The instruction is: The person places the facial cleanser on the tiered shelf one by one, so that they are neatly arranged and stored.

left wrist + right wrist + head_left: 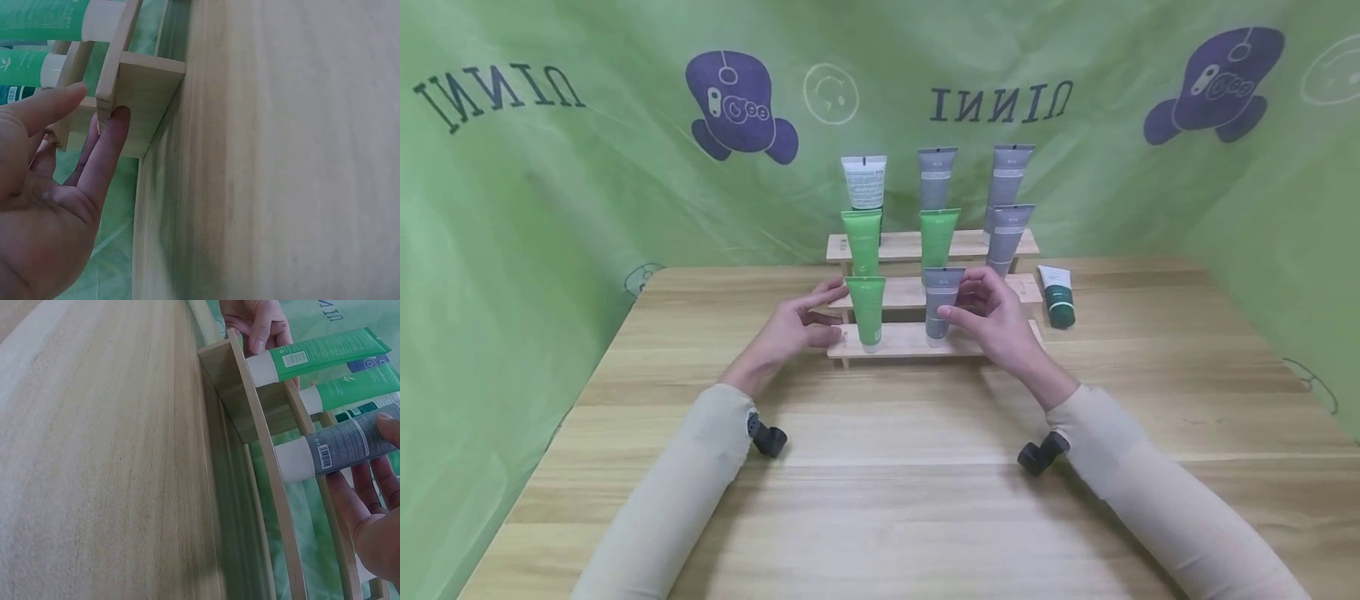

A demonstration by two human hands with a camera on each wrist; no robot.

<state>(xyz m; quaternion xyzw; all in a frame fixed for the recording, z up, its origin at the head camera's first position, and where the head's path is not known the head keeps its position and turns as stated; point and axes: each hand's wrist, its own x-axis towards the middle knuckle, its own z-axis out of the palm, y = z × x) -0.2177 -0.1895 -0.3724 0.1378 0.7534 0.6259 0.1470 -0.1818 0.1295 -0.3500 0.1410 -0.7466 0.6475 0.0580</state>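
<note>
My right hand [996,321] pinches a grey squeeze tube [942,304] between thumb and fingers. The tube is upright over the lowest step of a tiered wooden rack [895,346], and in the right wrist view its white cap is right at the shelf's surface. At the rack's left end, my left hand [790,329] touches the wood with extended fingers [112,147], its fingertips against the end of the bottom shelf. Beside that hand, a green tube [868,308] stands cap down on the same step.
Two green tubes, one at the left [862,242], and a grey tube [1009,237] stand on the middle step. Behind them, the top step bears a white-and-green tube [865,183] and two grey ones. Another white-and-green tube [1058,298] lies on the table [880,500] right of the rack.
</note>
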